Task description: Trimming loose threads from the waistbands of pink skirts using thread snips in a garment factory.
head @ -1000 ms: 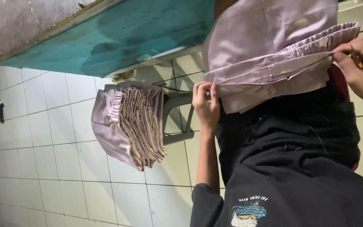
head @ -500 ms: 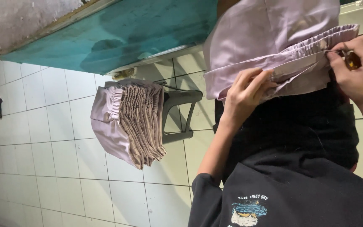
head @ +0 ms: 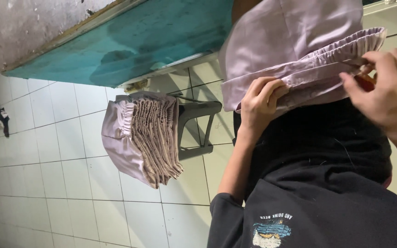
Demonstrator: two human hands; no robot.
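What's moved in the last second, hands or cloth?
The left hand slid along the waistband toward the right hand and now grips its edge. The right hand kept its pinch at the far end. The folded stack on the stool stayed put.

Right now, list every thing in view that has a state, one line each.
Pale lilac garment with gathered elastic waistband: draped over the lap, waistband gripped at two spots.
Left hand: fingers curled shut on the waistband edge.
Right hand: pinching the waistband; something small in it, unclear.
Stack of folded lilac garments: piled, overhanging its seat.
Grey plastic stool: loaded with the stack.
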